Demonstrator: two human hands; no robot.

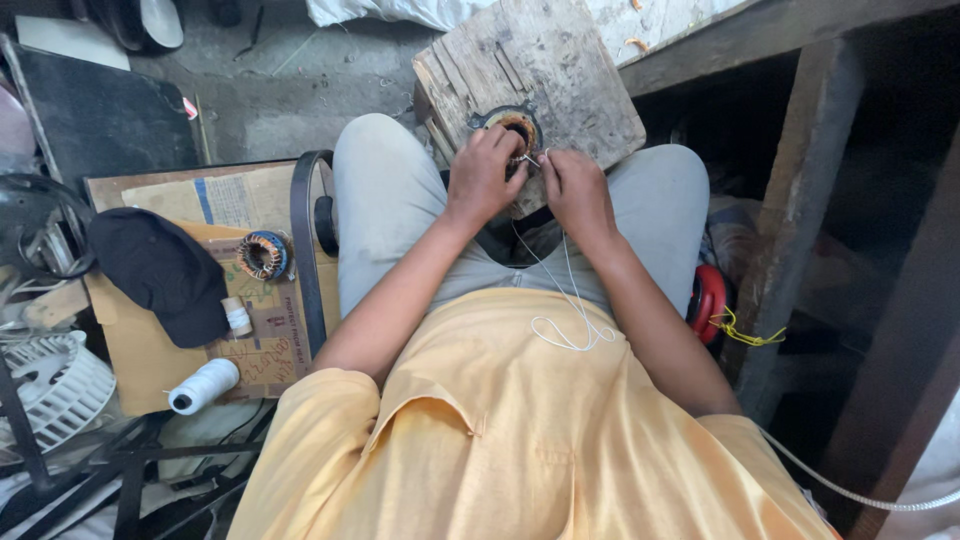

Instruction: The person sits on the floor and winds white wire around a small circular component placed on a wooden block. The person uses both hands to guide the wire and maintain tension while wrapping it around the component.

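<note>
Motor stator (pixel 517 128) sits on wooden block (pixel 530 90) across the knees. Left hand (pixel 482 175) steadies its rim, fingers curled; right hand (pixel 572 185) pinches white thread (pixel 566 300). Judged heavy, rigid; copper windings delicate, so grip the metal frame.

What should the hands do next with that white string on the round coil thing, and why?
Probably pull the white string snug. Both hands, left hand and right hand, pinch at the coil ring on the wooden block, and a slack loop of string lies loose on the lap.
</note>
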